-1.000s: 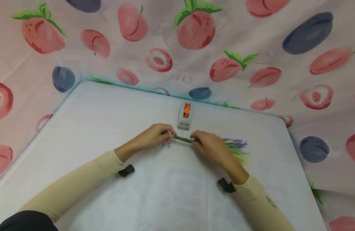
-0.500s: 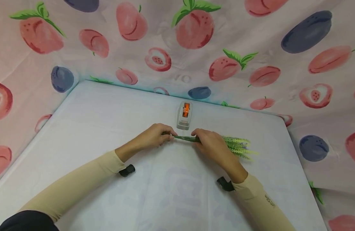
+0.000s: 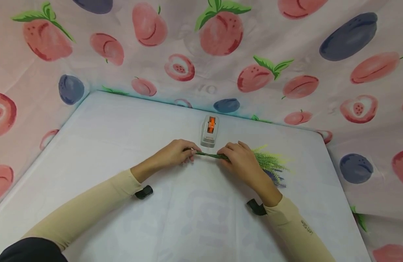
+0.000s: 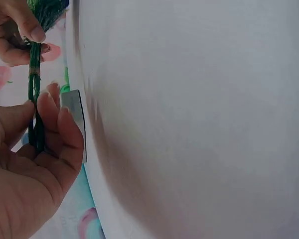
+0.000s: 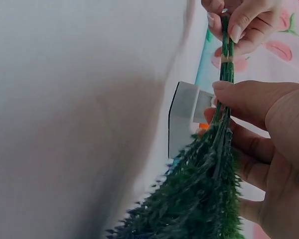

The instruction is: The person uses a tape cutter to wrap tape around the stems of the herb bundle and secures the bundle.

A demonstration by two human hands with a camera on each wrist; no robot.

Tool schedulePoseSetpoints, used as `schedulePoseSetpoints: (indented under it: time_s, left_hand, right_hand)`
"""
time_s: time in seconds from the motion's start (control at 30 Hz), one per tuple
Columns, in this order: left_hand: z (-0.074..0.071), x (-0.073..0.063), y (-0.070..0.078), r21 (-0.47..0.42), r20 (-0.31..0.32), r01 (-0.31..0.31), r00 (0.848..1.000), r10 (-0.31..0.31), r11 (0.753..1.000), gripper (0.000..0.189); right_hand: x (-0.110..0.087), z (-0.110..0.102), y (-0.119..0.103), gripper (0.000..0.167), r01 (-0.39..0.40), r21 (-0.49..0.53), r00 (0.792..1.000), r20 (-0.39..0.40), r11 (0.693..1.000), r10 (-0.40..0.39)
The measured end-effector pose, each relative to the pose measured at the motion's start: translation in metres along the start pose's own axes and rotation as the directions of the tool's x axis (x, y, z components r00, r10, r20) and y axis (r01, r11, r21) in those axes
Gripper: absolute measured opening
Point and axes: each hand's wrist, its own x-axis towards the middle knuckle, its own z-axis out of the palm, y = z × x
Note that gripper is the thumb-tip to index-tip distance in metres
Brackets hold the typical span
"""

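A bunch of artificial lavender [image 3: 270, 162] with green, yellow-green and purple heads is held level over the table, heads to the right. My left hand [image 3: 175, 153] pinches the stem ends between thumb and fingers. Closer to the heads, my right hand [image 3: 242, 162] grips the same stems, thumb against them in the right wrist view. Between the hands a narrow brownish band [image 5: 226, 59] wraps the green stems. My right hand covers part of the bunch in the head view. Just beyond the stems stands a tape dispenser [image 3: 209, 138] with an orange roll.
The white tabletop [image 3: 139, 116] reaches to a fruit-printed cloth [image 3: 188, 43] hanging at the back and sides. The tape dispenser is close behind both hands. Small dark devices [image 3: 256, 207] sit at the wrists.
The bunch has turned about its stems: purple heads first showed at the top, then mostly yellow-green, now purple at the bottom. My right fingers have shifted on the stems; my left hand stays in place.
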Motion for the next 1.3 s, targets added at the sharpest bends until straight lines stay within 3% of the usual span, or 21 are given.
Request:
schedulePoseSetpoints:
  time_s: [0.27, 0.5, 0.77, 1.03, 1.3]
  left_hand:
    - [-0.0006, 0.0018, 0.0001, 0.031, 0.022, -0.026, 0.999, 0.025, 0.999, 0.022]
    - [0.0001, 0.0038, 0.0006, 0.103, -0.03, -0.085, 0.996, 0.088, 0.991, 0.018]
    - [0.0001, 0.0043, -0.002, 0.096, -0.054, -0.11, 0.992, 0.115, 0.989, 0.014]
    - [-0.0007, 0.0054, -0.0018, 0.116, -0.052, -0.111, 0.992, 0.117, 0.987, 0.018]
    - [-0.0012, 0.0054, -0.0007, 0.154, -0.051, -0.081, 0.995, 0.09, 0.985, 0.021]
  right_hand:
    - [0.0029, -0.0025, 0.0051, 0.018, -0.045, 0.097, 0.999, 0.023, 0.994, 0.043]
    - [0.0049, -0.0001, 0.008, 0.014, -0.016, 0.087, 1.0, 0.001, 0.996, 0.016]
    - [0.0064, 0.002, 0.0039, 0.015, -0.081, 0.105, 0.995, 0.059, 0.991, 0.075]
    - [0.009, 0.0055, 0.0012, 0.023, -0.074, 0.044, 0.997, 0.009, 0.996, 0.074]
    - [0.008, 0.0054, 0.0006, 0.017, -0.052, -0.009, 0.999, -0.001, 0.999, 0.052]
